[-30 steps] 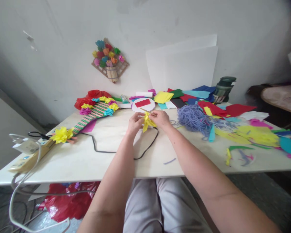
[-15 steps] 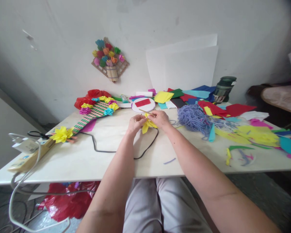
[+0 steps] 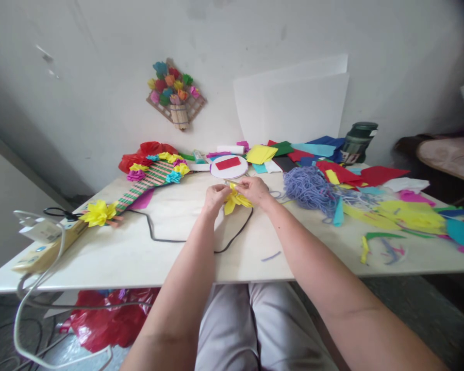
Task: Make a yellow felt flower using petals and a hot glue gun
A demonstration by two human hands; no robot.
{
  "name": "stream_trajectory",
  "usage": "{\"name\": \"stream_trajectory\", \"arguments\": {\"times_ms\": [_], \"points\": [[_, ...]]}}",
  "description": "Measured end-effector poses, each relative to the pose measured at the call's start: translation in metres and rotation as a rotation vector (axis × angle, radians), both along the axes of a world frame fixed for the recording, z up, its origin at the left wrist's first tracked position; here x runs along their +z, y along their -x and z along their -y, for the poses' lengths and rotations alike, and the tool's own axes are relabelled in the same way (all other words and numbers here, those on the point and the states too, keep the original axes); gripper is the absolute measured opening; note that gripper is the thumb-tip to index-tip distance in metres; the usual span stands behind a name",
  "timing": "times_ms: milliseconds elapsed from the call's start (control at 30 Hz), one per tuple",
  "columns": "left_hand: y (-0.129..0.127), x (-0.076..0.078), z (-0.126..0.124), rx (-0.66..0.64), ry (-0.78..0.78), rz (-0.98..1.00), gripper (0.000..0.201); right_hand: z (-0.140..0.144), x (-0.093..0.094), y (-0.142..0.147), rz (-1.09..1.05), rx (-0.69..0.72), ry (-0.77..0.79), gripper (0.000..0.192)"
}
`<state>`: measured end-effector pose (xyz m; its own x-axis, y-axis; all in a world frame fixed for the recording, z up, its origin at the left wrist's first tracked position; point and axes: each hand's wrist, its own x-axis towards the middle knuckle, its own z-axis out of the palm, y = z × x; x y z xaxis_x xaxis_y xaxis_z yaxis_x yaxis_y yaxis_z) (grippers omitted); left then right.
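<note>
A yellow paper flower (image 3: 235, 201) is held just above the table between my two hands. My left hand (image 3: 215, 198) pinches it by a petal at its left side, fingertips pressed together. My right hand (image 3: 255, 189) is closed around a thin wooden stick (image 3: 232, 182), which points to the left above the petals. The right fingers also lie against the flower; their exact contact is hidden. Behind the hands lies a white oval disc (image 3: 235, 171) bearing a red paper rectangle (image 3: 228, 163).
A striped green craft piece (image 3: 145, 184) edged with paper flowers lies to the left, near a power strip (image 3: 42, 255). Bluish-purple yarn (image 3: 309, 189), coloured paper sheets (image 3: 262, 154) and a dark bottle (image 3: 359, 142) are at the right. A black cord (image 3: 166, 240) crosses the table.
The stick has tilted, its left tip now lower. The flower has turned slightly and more of its petals show. Both hands stay in nearly the same place.
</note>
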<state>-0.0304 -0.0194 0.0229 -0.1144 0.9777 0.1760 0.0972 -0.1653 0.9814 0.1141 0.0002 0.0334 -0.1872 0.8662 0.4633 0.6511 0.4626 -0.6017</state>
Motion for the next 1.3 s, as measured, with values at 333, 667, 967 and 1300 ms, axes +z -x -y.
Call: {"name": "stream_trajectory", "arguments": {"times_ms": [333, 667, 967, 1300], "points": [[0.002, 0.003, 0.003, -0.042, 0.025, 0.083, 0.022, -0.001, 0.002, -0.004, 0.022, -0.035, 0.023, 0.019], [0.004, 0.003, 0.004, -0.089, 0.047, -0.012, 0.028, 0.0, 0.003, -0.004, 0.067, -0.039, 0.046, 0.02], [0.003, 0.001, 0.003, -0.051, 0.046, 0.043, 0.022, -0.001, 0.003, -0.006, 0.044, -0.007, 0.031, 0.022], [0.002, 0.003, 0.004, -0.027, 0.002, -0.043, 0.026, 0.004, 0.014, -0.015, 0.095, 0.094, 0.058, 0.04]]}}
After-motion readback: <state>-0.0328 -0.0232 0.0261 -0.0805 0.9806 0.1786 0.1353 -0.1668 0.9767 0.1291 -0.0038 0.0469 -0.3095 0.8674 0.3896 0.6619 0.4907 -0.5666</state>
